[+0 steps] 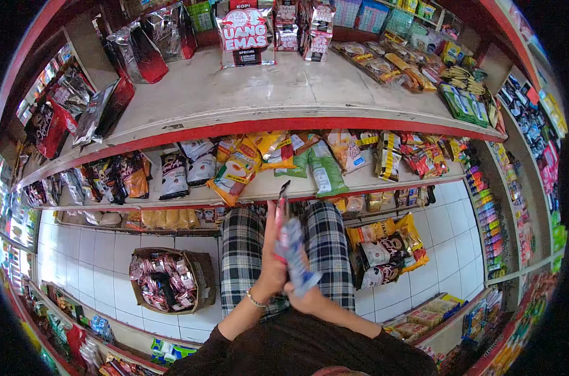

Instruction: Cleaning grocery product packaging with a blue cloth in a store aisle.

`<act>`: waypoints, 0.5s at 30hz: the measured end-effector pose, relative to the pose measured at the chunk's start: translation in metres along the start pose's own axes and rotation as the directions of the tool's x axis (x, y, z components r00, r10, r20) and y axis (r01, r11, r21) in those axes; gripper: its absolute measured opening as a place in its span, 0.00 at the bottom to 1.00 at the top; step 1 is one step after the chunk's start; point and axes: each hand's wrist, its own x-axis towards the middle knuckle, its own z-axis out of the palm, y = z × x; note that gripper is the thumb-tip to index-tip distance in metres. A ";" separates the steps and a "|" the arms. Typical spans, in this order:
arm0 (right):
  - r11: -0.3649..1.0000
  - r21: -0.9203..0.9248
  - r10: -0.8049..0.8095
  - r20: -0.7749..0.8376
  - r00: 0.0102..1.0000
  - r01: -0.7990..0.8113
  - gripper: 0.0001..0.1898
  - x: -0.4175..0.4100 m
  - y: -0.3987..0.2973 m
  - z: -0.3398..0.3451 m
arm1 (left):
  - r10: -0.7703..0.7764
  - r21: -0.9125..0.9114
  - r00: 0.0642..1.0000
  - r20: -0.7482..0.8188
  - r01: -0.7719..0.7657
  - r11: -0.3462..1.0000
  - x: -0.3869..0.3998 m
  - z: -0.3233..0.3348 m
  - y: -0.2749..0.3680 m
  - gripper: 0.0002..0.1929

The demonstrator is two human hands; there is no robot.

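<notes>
My left hand [271, 267], with a bracelet at the wrist, lies along one side of a shiny packet [291, 249], its fingers pointing towards the shelf. My right hand [304, 297] holds the packet's near end. The packet is seen nearly edge-on and blurred, with red, silver and pale blue parts. Both hands are above my lap, between my knees in checked trousers [239, 263]. Just beyond the packet's far tip, a green packet [325, 169] and a yellow packet [237, 169] rest on the middle shelf [270, 190].
The upper shelf [265, 91] projects above the middle one, bearing a large coffee bag [245, 35]. On the tiled floor, a cardboard box [202, 282] of small packets stands left, with a black handheld device [163, 289] on top. Several bags [383, 254] stand right. Shelving surrounds me.
</notes>
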 end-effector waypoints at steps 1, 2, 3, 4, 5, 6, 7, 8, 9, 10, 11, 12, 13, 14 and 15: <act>0.957 -0.222 -0.162 0.129 0.978 0.188 0.31 0.002 -0.007 0.002 | -0.360 -0.362 0.931 0.057 0.356 0.862 -0.016 -0.008 -0.011 0.35; 0.833 -0.397 -0.285 0.287 0.914 0.385 0.37 0.003 -0.012 0.003 | -0.359 -0.359 0.932 0.051 0.353 0.864 -0.024 -0.015 -0.021 0.35; 0.832 -0.398 -0.286 0.288 0.914 0.386 0.37 0.004 -0.012 0.003 | -0.354 -0.291 0.935 0.028 0.347 0.892 -0.030 -0.024 -0.038 0.37; 0.790 -0.465 -0.249 0.352 0.902 0.400 0.40 0.005 -0.011 0.004 | -0.349 -0.219 0.937 0.004 0.342 0.914 -0.035 -0.032 -0.055 0.39; 0.741 -0.530 -0.203 0.410 0.889 0.413 0.43 0.005 -0.012 0.003 | -0.344 -0.148 0.939 -0.015 0.338 0.930 -0.038 -0.039 -0.069 0.41; 0.666 -0.622 -0.150 0.429 0.891 0.412 0.32 0.013 -0.018 -0.001 | -0.337 -0.074 0.941 -0.040 0.333 0.940 -0.042 -0.045 -0.081 0.43; 0.668 -0.621 -0.148 0.428 0.891 0.409 0.32 0.020 -0.021 -0.003 | -0.329 0.000 0.942 -0.061 0.330 0.944 -0.038 -0.041 -0.073 0.46; 0.636 -0.695 -0.124 0.338 0.933 0.337 0.36 0.027 -0.023 -0.005 | -0.332 0.000 0.941 -0.062 0.333 0.943 -0.040 -0.035 -0.063 0.46; 0.597 -0.762 -0.104 0.238 0.966 0.252 0.41 0.036 -0.024 -0.009 | -0.334 -0.305 0.942 -0.032 0.309 0.901 -0.029 -0.013 -0.022 0.46; 0.683 -0.718 -0.101 0.093 0.990 0.138 0.28 0.047 -0.031 -0.010 | -0.323 -0.581 0.946 -0.013 0.256 0.773 -0.024 -0.002 0.001 0.46; 0.684 -0.714 -0.106 0.104 0.989 0.148 0.28 0.049 -0.027 -0.011 | -0.303 -0.672 0.950 0.077 0.274 0.688 -0.034 -0.008 -0.011 0.44; 0.737 -0.665 -0.080 0.089 0.993 0.119 0.28 0.054 -0.022 -0.013 | -0.361 -0.678 0.932 0.025 0.281 0.679 -0.036 -0.007 -0.016 0.43; 0.786 -0.611 -0.054 0.077 0.996 0.090 0.27 0.057 -0.020 -0.013 | -0.416 -0.684 0.909 -0.027 0.287 0.670 -0.038 -0.006 -0.020 0.43; 0.792 -0.600 -0.088 0.075 0.993 0.115 0.27 0.051 -0.023 -0.008 | -0.413 -0.685 0.910 -0.034 0.280 0.673 -0.039 -0.008 -0.022 0.43; 0.791 -0.600 -0.088 0.078 0.993 0.118 0.27 0.046 -0.021 -0.004 | -0.426 -0.631 0.895 -0.133 0.255 0.733 -0.034 -0.008 -0.017 0.42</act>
